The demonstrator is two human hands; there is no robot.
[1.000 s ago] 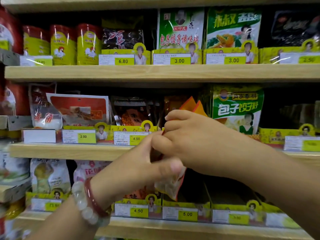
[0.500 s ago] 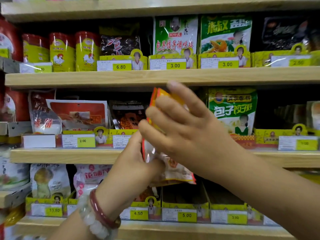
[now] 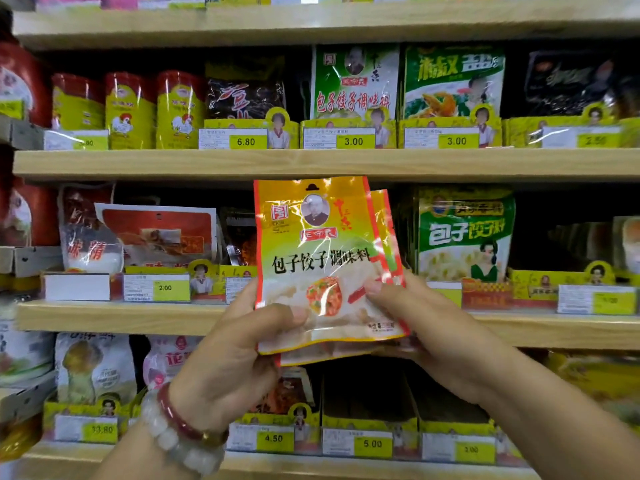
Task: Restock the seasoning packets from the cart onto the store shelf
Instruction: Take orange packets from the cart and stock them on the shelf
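packets (image 3: 322, 258) now face camera, both hands (image 3: 228, 358) gripping.

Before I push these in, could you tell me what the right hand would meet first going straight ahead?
Probably the green packet on the middle shelf, just behind the right hand; depth is unclear.

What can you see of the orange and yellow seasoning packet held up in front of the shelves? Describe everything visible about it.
The seasoning packet is a glossy plastic pouch, orange-red edged, yellow fading to green, with a round portrait, black Chinese characters and a dumpling picture. It is held upright, facing the camera, before the middle shelf. A second packet's edge shows behind it. The left hand pinches its lower left edge; the right hand pinches its lower right.
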